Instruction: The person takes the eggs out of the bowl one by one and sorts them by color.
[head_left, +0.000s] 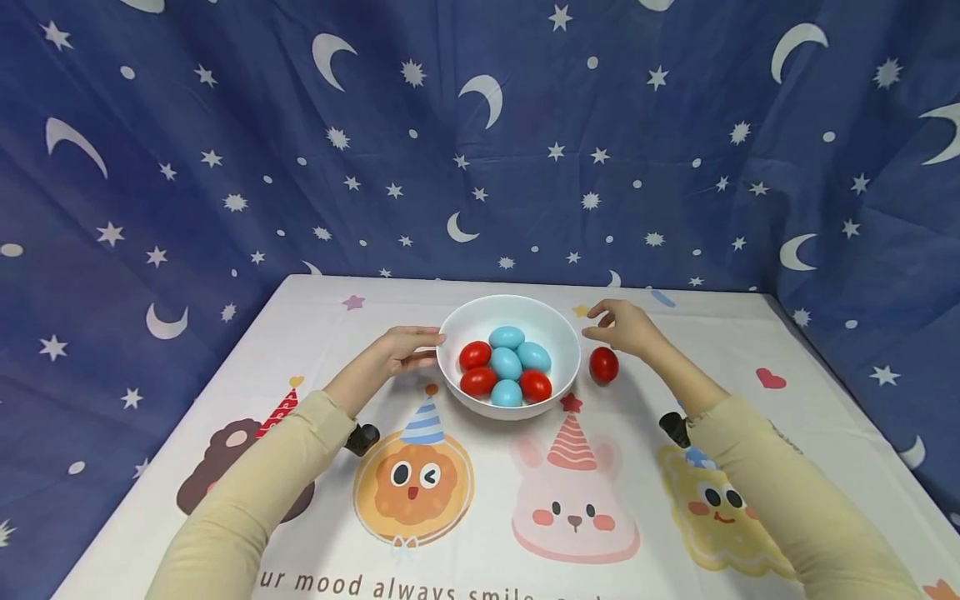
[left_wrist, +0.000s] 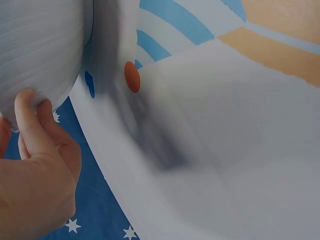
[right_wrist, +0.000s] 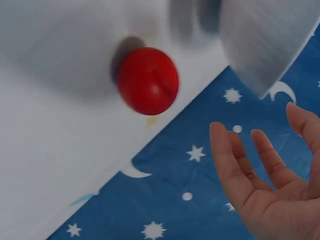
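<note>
A white bowl (head_left: 510, 411) stands on the table. Inside lie three red eggs (head_left: 476, 356) and several light-blue eggs (head_left: 506, 364). My left hand (head_left: 405, 348) holds the bowl at its left side; in the left wrist view, fingers (left_wrist: 32, 125) lie against its outer wall, with the thumb partly cut off near the rim. Another red egg (head_left: 603, 366) rests on the table just right of the bowl. Close by, beyond that egg, my right hand (head_left: 624, 327) hovers near the bowl's right rim. Its fingers (right_wrist: 227, 165) are slightly bent, with nothing between them.
A white tablecloth (head_left: 465, 558) with printed cartoon figures covers the table. Behind and at both sides hangs a dark blue curtain (head_left: 525, 208) with moons and stars. Dark wrist cameras (head_left: 363, 439) show under both sleeves.
</note>
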